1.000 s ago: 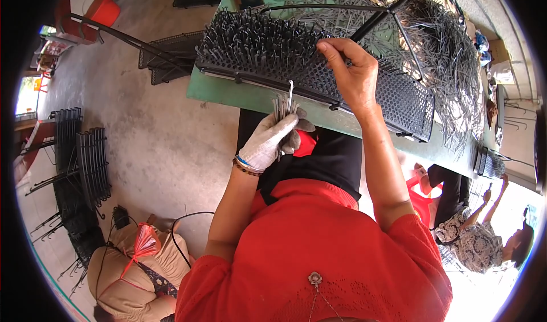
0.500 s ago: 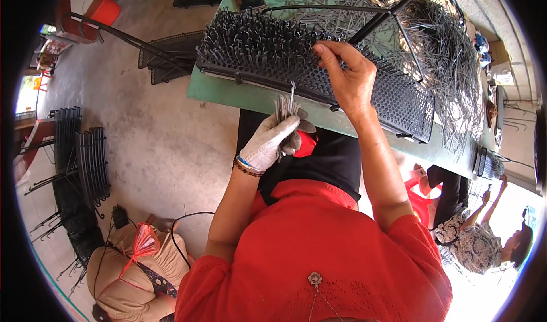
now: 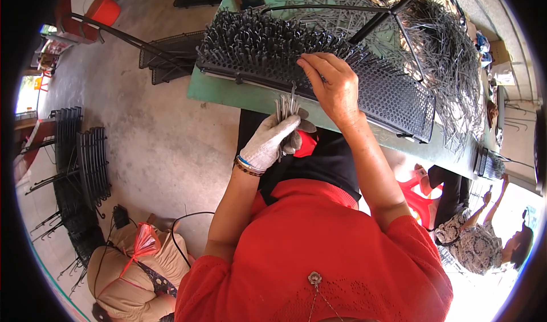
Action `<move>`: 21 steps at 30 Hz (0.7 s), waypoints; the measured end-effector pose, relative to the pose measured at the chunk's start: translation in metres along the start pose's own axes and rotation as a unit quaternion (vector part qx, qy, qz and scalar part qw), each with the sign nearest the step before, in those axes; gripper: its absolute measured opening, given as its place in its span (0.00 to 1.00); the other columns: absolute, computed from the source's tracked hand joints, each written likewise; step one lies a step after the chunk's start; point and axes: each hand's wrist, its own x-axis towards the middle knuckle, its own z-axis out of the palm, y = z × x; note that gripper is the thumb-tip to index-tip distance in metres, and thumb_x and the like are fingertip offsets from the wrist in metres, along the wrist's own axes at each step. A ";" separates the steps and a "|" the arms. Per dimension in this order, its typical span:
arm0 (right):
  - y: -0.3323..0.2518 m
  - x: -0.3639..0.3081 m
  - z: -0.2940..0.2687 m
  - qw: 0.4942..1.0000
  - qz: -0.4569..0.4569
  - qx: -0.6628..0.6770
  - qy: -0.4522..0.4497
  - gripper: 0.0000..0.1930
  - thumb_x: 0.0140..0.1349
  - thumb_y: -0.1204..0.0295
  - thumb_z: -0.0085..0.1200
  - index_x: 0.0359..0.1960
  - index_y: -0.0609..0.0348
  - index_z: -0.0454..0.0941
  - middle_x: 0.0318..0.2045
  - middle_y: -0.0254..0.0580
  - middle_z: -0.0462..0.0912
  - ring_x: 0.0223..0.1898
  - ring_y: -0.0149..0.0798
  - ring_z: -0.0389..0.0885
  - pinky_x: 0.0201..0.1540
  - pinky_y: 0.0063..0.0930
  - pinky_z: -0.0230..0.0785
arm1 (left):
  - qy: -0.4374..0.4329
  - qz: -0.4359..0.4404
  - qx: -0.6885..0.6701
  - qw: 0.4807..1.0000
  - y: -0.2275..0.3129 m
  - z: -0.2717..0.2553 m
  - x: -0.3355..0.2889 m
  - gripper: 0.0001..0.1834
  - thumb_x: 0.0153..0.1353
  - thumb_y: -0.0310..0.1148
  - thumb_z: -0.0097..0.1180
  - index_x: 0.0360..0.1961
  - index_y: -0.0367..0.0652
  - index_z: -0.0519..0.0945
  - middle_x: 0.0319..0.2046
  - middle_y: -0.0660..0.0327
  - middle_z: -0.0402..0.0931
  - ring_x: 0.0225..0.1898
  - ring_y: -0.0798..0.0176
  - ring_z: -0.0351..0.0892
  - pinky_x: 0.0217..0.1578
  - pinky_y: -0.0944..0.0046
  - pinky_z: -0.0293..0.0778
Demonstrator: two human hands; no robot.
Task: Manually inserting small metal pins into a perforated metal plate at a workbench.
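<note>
My left hand (image 3: 270, 140), in a pale work glove, is closed around a bundle of thin metal rods (image 3: 282, 110), one of which sticks up above the others. Just beyond it, a black perforated metal rack (image 3: 393, 97) lies along the front of the green table. Dark hooked rods (image 3: 245, 43) stand packed upright in the holes over its left and middle parts. My bare right hand (image 3: 333, 85) hovers over the rack's middle, thumb and forefinger pinched at the edge of the standing rods. What is between those fingertips is too small to make out.
Loose dark rods (image 3: 444, 54) lie heaped on the green table (image 3: 213, 91). A black bar frame (image 3: 373, 26) rises over the rack. Black racks (image 3: 94, 162) stand at the left, near a person bending in tan clothing (image 3: 134, 271). Another person (image 3: 476, 242) works at the right. A red bucket (image 3: 103, 9) is far left.
My right hand has moved left and slightly toward me along the rack, still pinched. My left hand stays in place with its bundle, and the upright rod in it stands slightly lower.
</note>
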 end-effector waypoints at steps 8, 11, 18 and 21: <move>0.001 0.003 -0.005 0.999 -0.032 -0.003 -0.044 0.09 0.57 0.76 0.61 0.40 0.63 0.83 0.34 0.42 0.79 0.33 0.43 0.79 0.36 0.33 0.72 | -0.002 0.002 0.002 1.000 0.000 0.002 0.000 0.14 0.71 0.36 0.48 0.51 0.40 0.74 0.37 0.58 0.82 0.24 0.79 0.74 0.20 0.79 0.64; 0.001 0.006 -0.004 0.997 -0.049 0.005 -0.056 0.10 0.58 0.77 0.60 0.42 0.62 0.82 0.35 0.43 0.78 0.33 0.44 0.79 0.35 0.34 0.72 | -0.005 0.000 -0.003 1.000 0.000 0.002 0.000 0.14 0.71 0.36 0.48 0.51 0.39 0.74 0.36 0.58 0.82 0.24 0.79 0.74 0.20 0.79 0.64; 0.006 0.002 -0.001 0.998 -0.037 -0.007 -0.056 0.11 0.59 0.77 0.59 0.44 0.62 0.82 0.34 0.43 0.78 0.33 0.45 0.79 0.35 0.34 0.72 | -0.005 0.003 -0.013 1.000 -0.003 -0.002 0.000 0.15 0.71 0.37 0.47 0.51 0.40 0.74 0.37 0.58 0.82 0.24 0.79 0.74 0.20 0.78 0.65; 0.005 -0.001 -0.002 0.996 -0.044 -0.042 -0.066 0.11 0.59 0.76 0.60 0.44 0.62 0.82 0.35 0.44 0.78 0.33 0.46 0.79 0.35 0.34 0.72 | -0.006 0.008 -0.017 1.000 -0.002 -0.001 -0.001 0.14 0.72 0.37 0.47 0.51 0.40 0.74 0.37 0.58 0.82 0.24 0.79 0.74 0.21 0.78 0.64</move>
